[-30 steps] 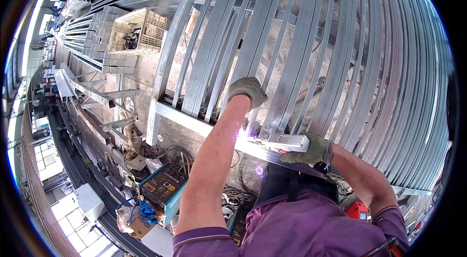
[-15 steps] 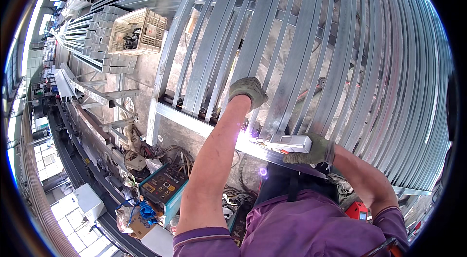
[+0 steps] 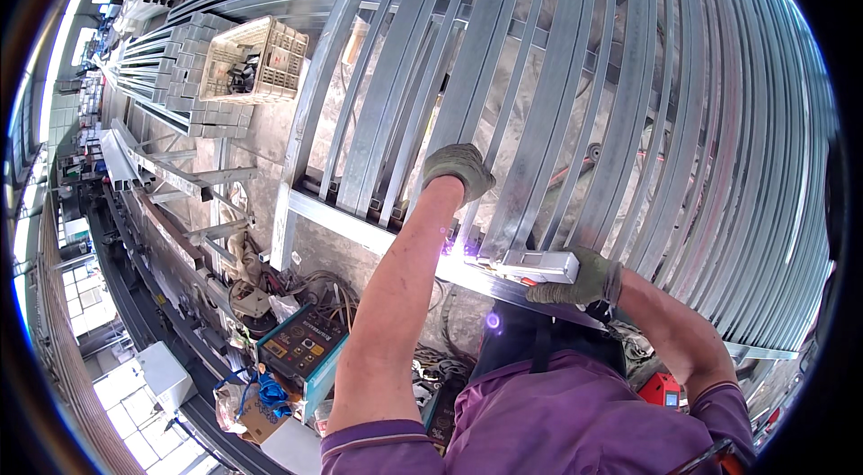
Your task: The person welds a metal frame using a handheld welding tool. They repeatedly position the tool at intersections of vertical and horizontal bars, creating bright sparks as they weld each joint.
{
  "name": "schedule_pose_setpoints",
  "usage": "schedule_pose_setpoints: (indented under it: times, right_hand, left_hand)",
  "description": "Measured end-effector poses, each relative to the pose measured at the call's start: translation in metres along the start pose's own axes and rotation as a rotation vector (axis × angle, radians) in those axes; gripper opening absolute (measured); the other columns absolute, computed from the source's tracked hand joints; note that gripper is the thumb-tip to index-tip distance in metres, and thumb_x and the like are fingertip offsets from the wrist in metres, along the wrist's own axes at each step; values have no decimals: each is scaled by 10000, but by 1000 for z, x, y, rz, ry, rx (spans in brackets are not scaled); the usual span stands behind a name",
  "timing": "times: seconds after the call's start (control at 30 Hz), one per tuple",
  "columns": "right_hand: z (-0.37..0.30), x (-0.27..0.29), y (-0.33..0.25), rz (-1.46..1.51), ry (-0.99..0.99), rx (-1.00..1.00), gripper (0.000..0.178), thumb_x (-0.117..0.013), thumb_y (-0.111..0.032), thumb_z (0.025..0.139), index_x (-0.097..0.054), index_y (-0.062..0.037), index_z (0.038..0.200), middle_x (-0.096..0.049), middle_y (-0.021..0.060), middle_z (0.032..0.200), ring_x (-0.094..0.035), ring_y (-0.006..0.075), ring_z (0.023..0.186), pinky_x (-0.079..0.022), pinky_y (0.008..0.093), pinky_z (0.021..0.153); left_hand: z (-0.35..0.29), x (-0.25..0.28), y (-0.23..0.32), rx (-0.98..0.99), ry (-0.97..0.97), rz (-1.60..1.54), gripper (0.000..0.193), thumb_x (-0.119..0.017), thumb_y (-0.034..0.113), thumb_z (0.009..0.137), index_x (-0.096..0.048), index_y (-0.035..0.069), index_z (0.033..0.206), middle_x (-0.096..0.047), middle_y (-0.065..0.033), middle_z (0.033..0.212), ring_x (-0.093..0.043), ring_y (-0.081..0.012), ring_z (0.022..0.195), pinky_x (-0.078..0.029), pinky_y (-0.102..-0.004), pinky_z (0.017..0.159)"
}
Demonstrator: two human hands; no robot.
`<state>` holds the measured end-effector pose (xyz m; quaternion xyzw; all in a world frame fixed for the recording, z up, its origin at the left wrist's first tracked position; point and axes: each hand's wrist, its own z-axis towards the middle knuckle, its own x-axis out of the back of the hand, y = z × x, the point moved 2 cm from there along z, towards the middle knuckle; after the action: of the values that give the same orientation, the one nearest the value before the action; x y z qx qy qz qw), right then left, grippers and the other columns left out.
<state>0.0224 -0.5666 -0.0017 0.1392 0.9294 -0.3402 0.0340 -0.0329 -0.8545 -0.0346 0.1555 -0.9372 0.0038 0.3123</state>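
Observation:
My left hand [image 3: 459, 171], in a grey-green glove, curls over a galvanized steel tube [image 3: 485, 62] near its close end, thumb side to the right. My right hand [image 3: 589, 278], gloved alike, is wrapped round a silver, boxy welding gun [image 3: 542, 266] that points left. At the gun's tip a bright white-violet arc [image 3: 460, 250] burns where the tubes meet the frame's front rail [image 3: 346, 225]. The glare hides the joint itself. My left forearm crosses over the rail.
Long parallel steel tubes fill the right side. A cream plastic crate [image 3: 254, 62] stands by stacked square tubes [image 3: 202, 71] at the upper left. Below the rail are a teal-and-black machine box [image 3: 306, 345], tangled cables [image 3: 328, 291] and a red device [image 3: 661, 390].
The welding gun and my right hand have shifted very slightly to the right. The arc's glow is a little smaller. My left hand stays in place.

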Motion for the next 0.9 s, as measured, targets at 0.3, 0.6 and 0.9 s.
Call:
schedule_pose_setpoints:
  times: [0.3, 0.6, 0.9]
  right_hand:
    - [8, -4, 23, -101, 70, 103, 739, -967, -555, 851, -761, -67, 1366, -833, 116, 1185, -795, 233, 1047, -633, 373, 942]
    - [-1, -2, -3, -52, 26, 76, 651, -949, -462, 904, -758, -67, 1384, -836, 104, 1229, -789, 216, 1090, -624, 366, 993]
    - [22, -6, 28, 72, -32, 196, 694, -968, -357, 902, -704, -42, 1461, -806, 126, 1338, -765, 207, 1186, -601, 344, 1074]
  left_hand:
    - [3, -2, 0, -3, 11, 17, 557, -684, 580, 1041, -817, 116, 1320, -792, -147, 1363, -747, -337, 1278, -584, -480, 1098]
    - [-2, -5, 1, 23, 34, 15, 564, -686, 576, 1045, -813, 99, 1318, -781, -143, 1381, -724, -325, 1324, -567, -468, 1123]
    - [0, -3, 4, 28, -2, 45, 564, -688, 570, 1047, -811, 88, 1312, -777, -145, 1392, -723, -325, 1327, -563, -464, 1125]
